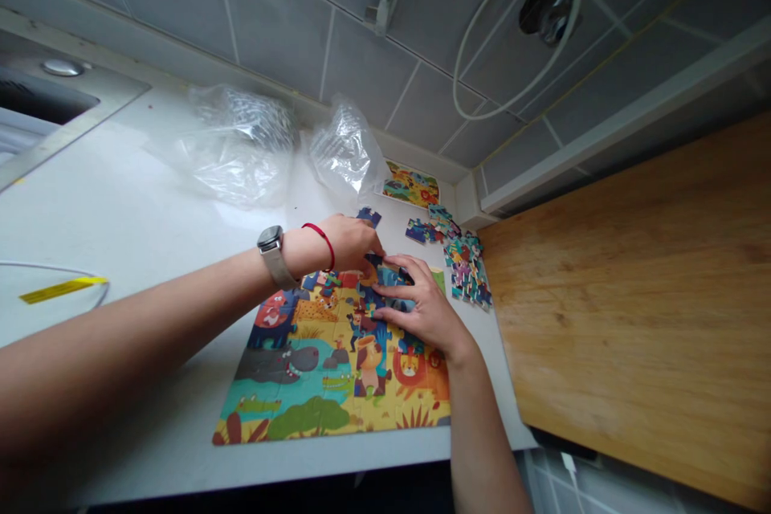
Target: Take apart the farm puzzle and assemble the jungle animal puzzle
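A jigsaw puzzle with cartoon animals lies on the white counter, a hippo, crocodiles and a lion showing in it. My left hand, with a watch and a red cord at the wrist, is bent over the puzzle's upper edge. Its fingers are closed at a dark blue puzzle piece, mostly hidden beneath them. My right hand rests on the upper right part of the puzzle, fingers stretched out and spread, fingertips touching the surface. Just beyond my left hand lies a loose dark blue piece.
Several loose puzzle pieces are heaped to the right, with more pieces behind. A printed picture card stands near crumpled clear plastic bags. A wooden board borders the right; a sink is at far left.
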A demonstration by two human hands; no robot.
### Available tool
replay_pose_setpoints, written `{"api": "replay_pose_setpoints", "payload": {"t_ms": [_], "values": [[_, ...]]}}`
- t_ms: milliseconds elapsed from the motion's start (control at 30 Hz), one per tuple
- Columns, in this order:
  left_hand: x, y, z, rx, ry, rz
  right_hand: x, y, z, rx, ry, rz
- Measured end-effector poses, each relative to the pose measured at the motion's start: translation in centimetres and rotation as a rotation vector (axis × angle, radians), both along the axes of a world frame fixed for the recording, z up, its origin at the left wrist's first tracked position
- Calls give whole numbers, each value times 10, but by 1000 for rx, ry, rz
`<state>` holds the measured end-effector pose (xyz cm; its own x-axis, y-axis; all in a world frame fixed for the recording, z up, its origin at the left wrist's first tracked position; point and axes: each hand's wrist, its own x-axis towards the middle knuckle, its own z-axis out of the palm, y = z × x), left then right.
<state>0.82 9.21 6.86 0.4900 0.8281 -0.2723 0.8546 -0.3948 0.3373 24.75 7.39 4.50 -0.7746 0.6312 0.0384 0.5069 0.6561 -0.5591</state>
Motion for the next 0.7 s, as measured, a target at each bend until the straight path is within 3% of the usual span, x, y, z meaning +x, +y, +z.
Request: {"api": "replay_pose_setpoints", "payload": {"t_ms": [400,700], "values": [[0,0,0,-10,-2,-3,-3,-4,6,-6,-22,-18],[1,1,-1,1,3,-2,-5,-8,8,90,-72,-8]]}}
